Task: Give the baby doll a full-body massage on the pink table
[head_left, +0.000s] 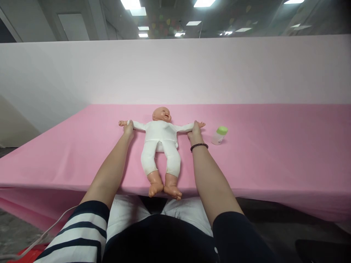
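Note:
A baby doll (161, 133) with a white cloth body lies on its back on the pink-covered table, its head away from me and its bare feet at the front edge. Both of its arms are stretched out sideways. My left hand (128, 129) is closed round the doll's forearm on the left, near the wrist. Round the other forearm, on the right, my right hand (195, 132) is closed in the same way. The doll's small hands stick out beyond my grip. A clear bottle with a green cap (219, 135) stands a little right of my right hand.
The pink cloth (274, 153) covers the table and hangs over its front edge. A white partition (175, 73) rises behind the table. At the lower left, a pale cable (52, 229) runs beside my sleeve above something red (34, 252).

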A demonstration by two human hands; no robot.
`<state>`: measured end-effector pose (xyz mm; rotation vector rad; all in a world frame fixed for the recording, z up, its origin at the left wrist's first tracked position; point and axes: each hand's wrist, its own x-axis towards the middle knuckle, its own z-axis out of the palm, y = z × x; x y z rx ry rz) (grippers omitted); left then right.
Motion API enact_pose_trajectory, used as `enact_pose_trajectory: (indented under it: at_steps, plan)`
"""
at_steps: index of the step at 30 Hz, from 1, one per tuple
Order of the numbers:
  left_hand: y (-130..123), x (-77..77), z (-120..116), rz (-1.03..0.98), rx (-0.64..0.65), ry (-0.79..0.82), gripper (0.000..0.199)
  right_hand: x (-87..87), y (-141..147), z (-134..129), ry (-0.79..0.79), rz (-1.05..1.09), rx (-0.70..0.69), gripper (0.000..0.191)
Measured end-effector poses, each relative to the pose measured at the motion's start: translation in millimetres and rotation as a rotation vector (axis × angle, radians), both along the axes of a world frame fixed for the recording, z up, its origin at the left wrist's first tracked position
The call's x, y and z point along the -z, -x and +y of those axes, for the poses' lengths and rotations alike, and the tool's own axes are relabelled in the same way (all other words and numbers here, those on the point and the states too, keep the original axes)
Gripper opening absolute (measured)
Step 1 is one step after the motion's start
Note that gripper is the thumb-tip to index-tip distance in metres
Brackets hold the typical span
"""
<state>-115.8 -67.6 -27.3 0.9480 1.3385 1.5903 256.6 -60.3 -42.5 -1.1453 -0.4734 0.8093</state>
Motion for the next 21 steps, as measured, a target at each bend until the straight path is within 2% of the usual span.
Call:
enact_pose_trajectory:
  at_steps: [4, 10, 13, 17, 19, 21]
  plan:
    - [-3, -9.1, -5, -0.168, -0.117, 0.088, 0.039, -1.6, -8, 3, 0.039, 0.067, 0.013, 0.014]
    - [5, -17.5, -7, -0.194, -0.301, 0.12, 0.032, -6.2, -8, 0, -0.004, 0.184, 0.037, 0.026]
    - [16, -20.2, -13, -0.155, -0.378, 0.128, 0.035, -10.0, -5, -3, -0.038, 0.25, 0.047, 0.025]
    - [31, -21.1, -25, -0.087, -0.43, 0.112, 0.053, -15.2, -2, -10, -0.099, 0.299, 0.029, 0.028]
    - [35, -20.4, -30, 0.015, -0.421, 0.085, 0.056, -16.2, 0, -12, -0.124, 0.299, 0.008, 0.031]
    - [34, -19.5, -35, 0.204, -0.398, 0.059, 0.054, -15.4, 1, -14, -0.136, 0.288, -0.016, 0.033]
